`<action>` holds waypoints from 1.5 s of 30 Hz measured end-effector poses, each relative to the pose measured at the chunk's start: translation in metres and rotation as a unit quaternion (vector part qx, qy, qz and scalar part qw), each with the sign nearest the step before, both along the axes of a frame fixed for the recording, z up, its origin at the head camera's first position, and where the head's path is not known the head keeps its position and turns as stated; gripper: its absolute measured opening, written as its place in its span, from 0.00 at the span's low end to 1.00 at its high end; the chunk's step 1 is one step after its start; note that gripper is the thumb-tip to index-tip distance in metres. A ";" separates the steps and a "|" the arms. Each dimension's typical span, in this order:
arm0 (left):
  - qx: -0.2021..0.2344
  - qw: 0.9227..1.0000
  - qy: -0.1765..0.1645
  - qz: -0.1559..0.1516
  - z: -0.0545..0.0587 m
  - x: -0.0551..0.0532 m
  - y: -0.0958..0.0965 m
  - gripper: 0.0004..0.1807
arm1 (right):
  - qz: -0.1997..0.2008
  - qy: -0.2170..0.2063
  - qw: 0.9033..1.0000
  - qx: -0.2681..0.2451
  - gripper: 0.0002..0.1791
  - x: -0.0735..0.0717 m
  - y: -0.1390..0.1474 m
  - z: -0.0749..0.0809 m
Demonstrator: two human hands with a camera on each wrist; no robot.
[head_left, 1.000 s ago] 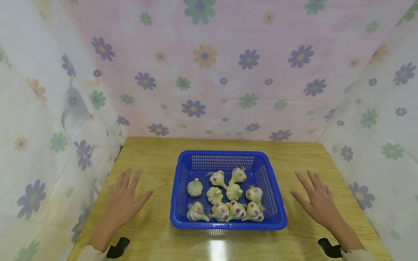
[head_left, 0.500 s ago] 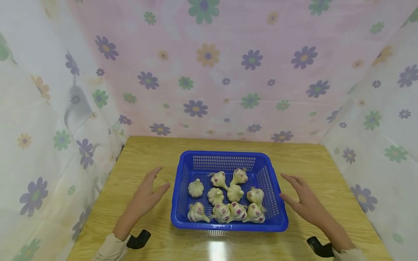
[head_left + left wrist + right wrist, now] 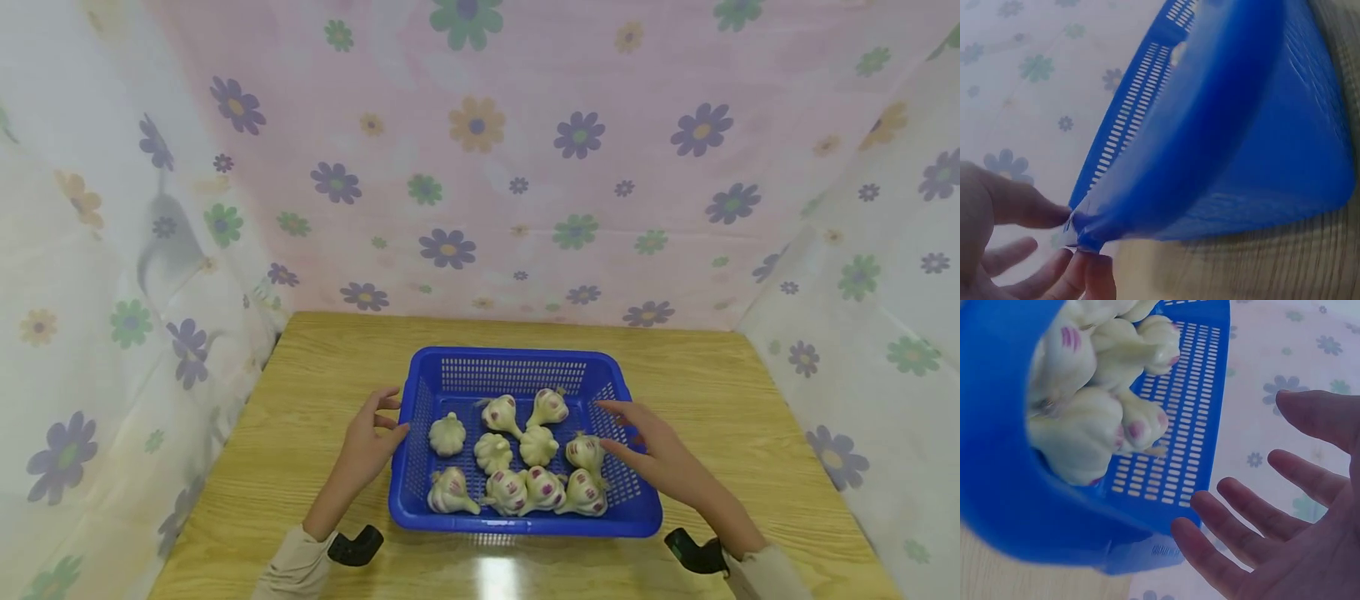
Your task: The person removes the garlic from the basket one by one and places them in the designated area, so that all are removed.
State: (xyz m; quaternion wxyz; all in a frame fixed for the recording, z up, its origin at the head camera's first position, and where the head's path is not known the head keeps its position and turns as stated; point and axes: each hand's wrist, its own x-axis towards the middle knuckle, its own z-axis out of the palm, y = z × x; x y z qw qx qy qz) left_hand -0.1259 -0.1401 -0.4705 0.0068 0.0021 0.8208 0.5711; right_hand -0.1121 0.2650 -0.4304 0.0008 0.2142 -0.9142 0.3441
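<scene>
1. Change, left side: the left hand (image 3: 369, 443) has moved in from the table (image 3: 337, 358) to the left rim of the blue basket (image 3: 528, 523).
2. Change, right side: the right hand (image 3: 654, 443) has also moved inward, and in the head view now overlaps the right rim. The basket and the garlic bulbs (image 3: 507, 490) show no clear shift.
3. Meaning: the left side appears secured; the right side does not. The grip is judged one-sided at this moment.
4. Left fingers: thumb and fingertips pinch the rim from opposite sides, as the left wrist view shows.
5. Right fingers: extended and spread, pinching nothing. The little finger lies close to the rim; whether it touches cannot be told.
6. Location: the basket stands upright on the table between the hands, in front of the flowered cloth (image 3: 517, 83). Ten bulbs lie inside, mostly toward the near side.
7. Orientation: the basket's mouth faces up. Its long axis runs left to right, roughly parallel to the far table edge; the short sides face the hands.
8. Bulb direction: stems point various ways; the near-left bulb's stem points right.
</scene>
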 end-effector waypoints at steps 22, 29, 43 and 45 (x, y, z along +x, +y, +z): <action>0.132 0.983 -0.130 0.009 -0.010 -0.004 -0.006 0.29 | 0.073 -0.186 0.975 -0.098 0.24 -0.031 -0.047 -0.015; 0.152 0.979 -0.137 0.018 -0.011 -0.005 -0.007 0.30 | 0.086 -0.238 0.963 -0.091 0.23 -0.043 -0.063 -0.026; 0.164 0.977 -0.132 0.029 -0.009 -0.005 -0.004 0.27 | 0.120 -0.244 0.960 -0.061 0.19 -0.066 -0.090 -0.033; 0.164 0.977 -0.132 0.032 -0.010 -0.006 -0.004 0.27 | 0.129 -0.255 0.957 -0.056 0.19 -0.071 -0.095 -0.033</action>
